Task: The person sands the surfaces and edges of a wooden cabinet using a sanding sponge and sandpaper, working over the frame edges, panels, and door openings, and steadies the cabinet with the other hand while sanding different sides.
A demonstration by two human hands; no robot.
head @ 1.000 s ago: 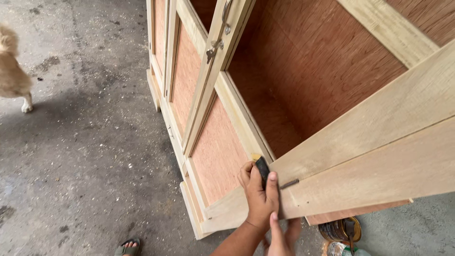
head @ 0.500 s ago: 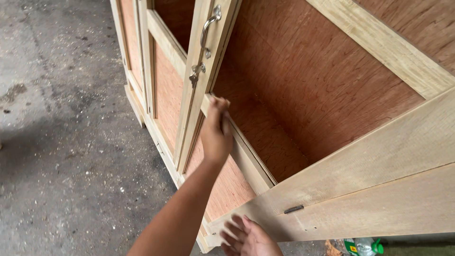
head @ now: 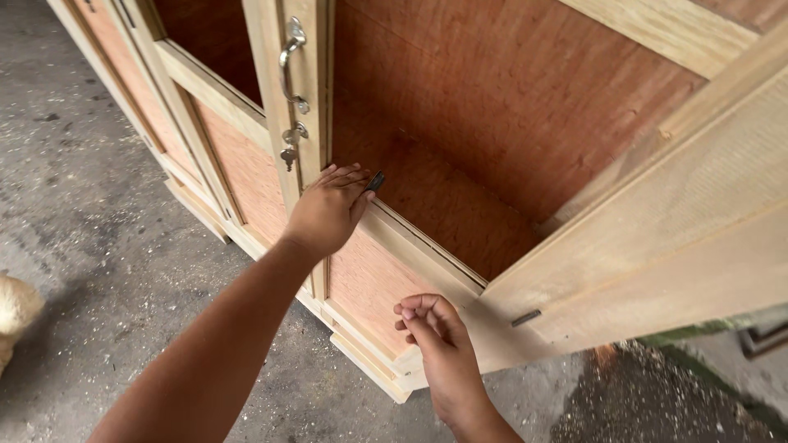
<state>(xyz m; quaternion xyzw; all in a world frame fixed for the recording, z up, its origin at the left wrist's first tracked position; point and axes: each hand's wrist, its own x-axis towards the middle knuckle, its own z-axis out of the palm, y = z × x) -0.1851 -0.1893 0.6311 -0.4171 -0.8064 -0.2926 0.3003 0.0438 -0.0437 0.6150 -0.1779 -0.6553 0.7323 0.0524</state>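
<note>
The floor (head: 107, 271) is bare grey concrete, rough and stained, with sawdust and grit scattered over it. A darker, damp-looking patch with fine debris lies at the lower right.

Nearest the camera, the right hand (head: 439, 357) hangs just in front of the low corner of the cabinet (head: 509, 123). Its fingers are curled loosely inward with nothing in them, the knuckles close to the pale bottom rail.

Beyond it, the left hand (head: 328, 212) reaches out on a long bare forearm and rests on the edge of the cabinet's opening, beside the upright stile (head: 275, 98). The fingers lie nearly flat and together, pinching a small dark tool (head: 376, 180) whose tip pokes out past the fingertips, over the frame edge.

The cabinet is unfinished wood lying tilted: pale, straight-grained frame rails and reddish-brown plywood panels with a mottled grain. Its inside is a deep plywood box in shadow. An open door (head: 681, 238) of broad pale boards crosses the right side, with a small dark metal hinge piece (head: 526, 317) set in its edge.

On the stile sit a curved, shiny metal handle (head: 289, 66) and, below it, a small lock with a key (head: 289, 148).

At the far left edge, a patch of light tan fur (head: 12, 316) shows.
</note>
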